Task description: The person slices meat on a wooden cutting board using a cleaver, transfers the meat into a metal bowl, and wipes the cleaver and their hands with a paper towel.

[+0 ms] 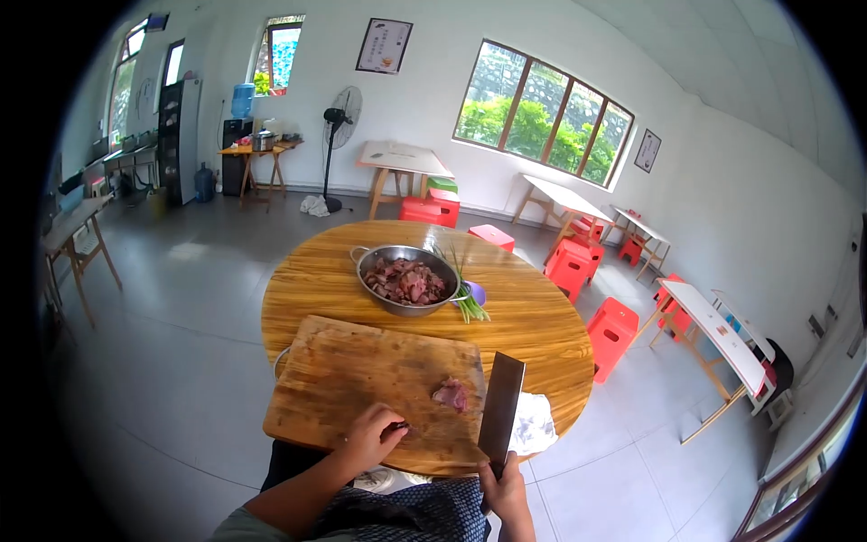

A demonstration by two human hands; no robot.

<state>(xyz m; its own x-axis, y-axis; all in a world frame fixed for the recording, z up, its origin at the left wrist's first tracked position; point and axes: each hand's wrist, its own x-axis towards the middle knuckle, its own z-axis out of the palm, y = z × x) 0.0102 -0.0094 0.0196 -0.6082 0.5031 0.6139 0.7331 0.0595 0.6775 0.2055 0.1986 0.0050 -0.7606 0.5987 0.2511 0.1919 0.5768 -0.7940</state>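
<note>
My right hand (pixel 506 492) grips the handle of a cleaver (pixel 502 406), its broad blade upright beside the right edge of the cutting board (pixel 352 361). Near the board's front edge, my left hand (pixel 372 435) rests with curled fingers closed on a small dark piece of meat (pixel 399 425), partly hidden by the fingertips. A larger chunk of raw meat (pixel 451 395) lies on the right part of the board. Beyond the board stands a two-handled metal basin (pixel 408 307) full of cut raw meat (pixel 406 280).
Green onions (pixel 470 305) and a purple item (pixel 476 293) lie right of the basin on the round wooden table (pixel 307 262). A white cloth (pixel 534 425) sits at the table's right edge. Red stools (pixel 614 330) and white tables (pixel 713 334) stand behind; a standing fan (pixel 336 126) is farther back.
</note>
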